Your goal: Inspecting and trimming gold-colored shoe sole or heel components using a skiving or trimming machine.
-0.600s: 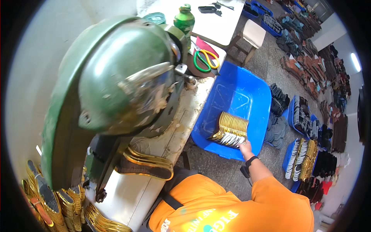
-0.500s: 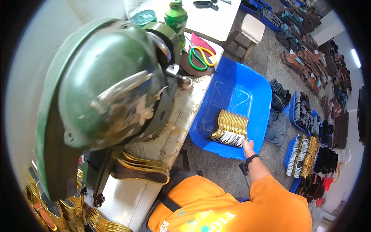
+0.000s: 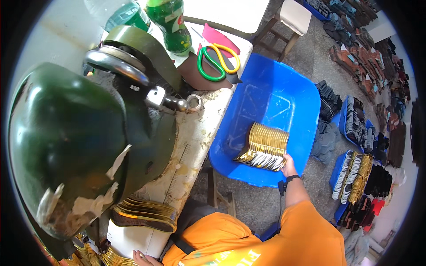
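My right hand (image 3: 289, 166) reaches into a blue tub (image 3: 306, 111) and grips the near right end of a row of gold-edged, curved shoe pieces (image 3: 266, 144). They stand side by side, with white and gold ends facing me. Part of its fingers is hidden by the row. At the lower edge shows my left hand (image 3: 145, 259), only partly in view, fingers stretched out and nothing seen in them. It is beside a bundle of gold-rimmed pieces (image 3: 114, 257). Above it, a small stack of dark, gold-rimmed pieces (image 3: 144, 215) lies on the worktable (image 3: 188, 150).
A big green sewing machine (image 3: 66, 128) with a metal handwheel fills the left. Behind it are a green bottle (image 3: 169, 24), scissors (image 3: 217, 62) with green and yellow handles, and leather scraps (image 3: 199, 73). A stool (image 3: 293, 20) and tubs of shoe parts (image 3: 350, 177) stand right.
My view has shifted, so the machine sits lower and farther left. My left hand has come into sight at the bottom. My right hand stays at the row's end.
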Tool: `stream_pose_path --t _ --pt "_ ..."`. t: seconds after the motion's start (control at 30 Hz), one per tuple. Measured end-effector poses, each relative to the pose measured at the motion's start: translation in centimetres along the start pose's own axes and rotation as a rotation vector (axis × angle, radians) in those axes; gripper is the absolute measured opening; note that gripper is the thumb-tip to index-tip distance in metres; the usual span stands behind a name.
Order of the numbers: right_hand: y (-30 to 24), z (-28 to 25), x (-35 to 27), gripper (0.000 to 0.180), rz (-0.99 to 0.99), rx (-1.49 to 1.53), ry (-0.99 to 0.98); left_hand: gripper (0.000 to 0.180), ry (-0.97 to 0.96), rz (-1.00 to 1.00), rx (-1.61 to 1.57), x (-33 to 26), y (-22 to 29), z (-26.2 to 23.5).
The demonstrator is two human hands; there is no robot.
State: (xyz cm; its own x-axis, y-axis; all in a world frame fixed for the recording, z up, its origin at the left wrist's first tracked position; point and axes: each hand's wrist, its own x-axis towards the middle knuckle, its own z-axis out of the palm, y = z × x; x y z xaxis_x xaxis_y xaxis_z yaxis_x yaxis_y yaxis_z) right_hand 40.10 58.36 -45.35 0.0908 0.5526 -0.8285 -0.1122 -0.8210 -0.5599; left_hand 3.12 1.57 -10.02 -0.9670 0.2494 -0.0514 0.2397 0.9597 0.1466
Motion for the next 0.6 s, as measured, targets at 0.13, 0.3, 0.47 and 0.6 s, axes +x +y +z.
stream_pose_path --t 0.13,0.3,0.47,0.6 --pt "0.1 0.6 1.6 0.047 -0.014 0.103 -0.222 0.042 0.034 0.033 0.083 1.2 1.3 0.3" --pt "-0.9 -0.7 3.0 0.044 0.139 0.141 -0.243 0.039 0.174 0.024 0.150 2.2 1.6 2.0" --pt "-4.1 1.2 -0.8 0.058 0.190 -0.231 0.010 0.038 0.225 0.018 0.186 1.7 0.4 2.2" --pt "-3.9 -0.6 -0.4 0.055 0.168 -0.027 0.033 0.037 0.228 0.022 0.224 2.0 1.1 2.4"
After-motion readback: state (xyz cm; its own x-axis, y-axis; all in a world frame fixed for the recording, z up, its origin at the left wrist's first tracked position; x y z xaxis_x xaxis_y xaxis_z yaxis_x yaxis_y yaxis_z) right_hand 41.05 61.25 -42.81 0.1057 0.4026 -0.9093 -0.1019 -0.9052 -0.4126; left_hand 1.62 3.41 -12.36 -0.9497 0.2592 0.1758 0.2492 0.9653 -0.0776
